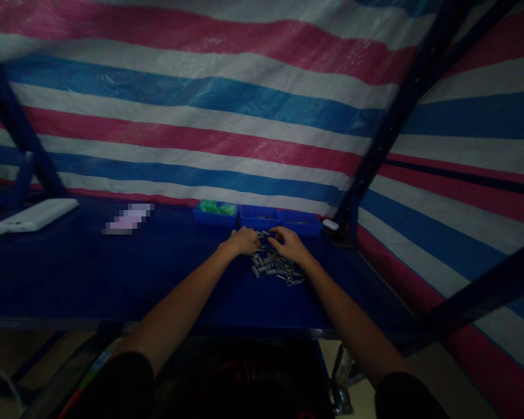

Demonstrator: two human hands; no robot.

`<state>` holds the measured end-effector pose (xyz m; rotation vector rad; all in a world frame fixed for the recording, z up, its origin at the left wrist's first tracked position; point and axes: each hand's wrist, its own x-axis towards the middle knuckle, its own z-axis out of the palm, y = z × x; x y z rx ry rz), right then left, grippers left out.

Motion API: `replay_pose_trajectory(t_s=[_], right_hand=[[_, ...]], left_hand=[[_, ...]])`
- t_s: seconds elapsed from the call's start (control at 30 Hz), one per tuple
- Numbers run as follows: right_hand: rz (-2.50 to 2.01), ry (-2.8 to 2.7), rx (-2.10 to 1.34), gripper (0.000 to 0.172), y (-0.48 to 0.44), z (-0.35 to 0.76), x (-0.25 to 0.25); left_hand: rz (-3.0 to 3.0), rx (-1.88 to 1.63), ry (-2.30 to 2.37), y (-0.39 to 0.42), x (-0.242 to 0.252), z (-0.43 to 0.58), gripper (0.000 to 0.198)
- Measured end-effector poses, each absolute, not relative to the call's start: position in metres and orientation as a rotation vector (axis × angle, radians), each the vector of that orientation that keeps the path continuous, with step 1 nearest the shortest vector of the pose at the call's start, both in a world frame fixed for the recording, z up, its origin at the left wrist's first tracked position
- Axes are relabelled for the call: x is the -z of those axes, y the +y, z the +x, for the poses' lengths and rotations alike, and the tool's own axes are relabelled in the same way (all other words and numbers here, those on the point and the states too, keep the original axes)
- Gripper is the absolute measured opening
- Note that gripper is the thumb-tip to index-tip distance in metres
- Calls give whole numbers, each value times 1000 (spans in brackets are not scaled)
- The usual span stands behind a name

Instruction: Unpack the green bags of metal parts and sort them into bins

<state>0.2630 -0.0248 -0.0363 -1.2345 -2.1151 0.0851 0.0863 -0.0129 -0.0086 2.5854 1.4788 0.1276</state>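
My left hand (245,240) is at the far left side of a pile of small metal parts (279,267), its fingers curled together. What it holds, if anything, is too small and dark to make out. My right hand (289,244) hovers over the pile's right side, thumb and forefinger curved and apart. A small grey cylindrical piece (266,233) shows between the two hands, close to the right fingertips. The heap mixes short grey cylinders with thin, shiny pin-like rods.
Behind the hands stand three blue bins: one with green plastic (218,207), a middle bin (260,224) and a right bin (300,228). A small white object (330,224) lies by the frame post. A white power bank-like block (37,215) rests on the blue table (157,279) at left.
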Motion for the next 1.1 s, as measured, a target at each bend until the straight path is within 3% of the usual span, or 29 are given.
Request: replay_pose_trajectory(t_s=[0.23, 0.37, 0.53, 0.87, 1.1], right_hand=[[-1187, -2154, -26, 15, -29, 253, 36], [-1223, -2090, 36, 19, -32, 255, 32], [-1246, -2094, 80, 9, -34, 257, 30], [-1230, -2076, 135, 15, -43, 252, 19], [-1239, -2038, 258, 30, -45, 255, 11]], left_hand=[[2597, -428, 1482, -8, 13, 87, 30], [2596, -446, 1469, -8, 15, 88, 33], [2616, -495, 1447, -3, 18, 89, 37], [2559, -812, 1414, -8, 3, 90, 52], [2531, -754, 1413, -13, 12, 96, 49]])
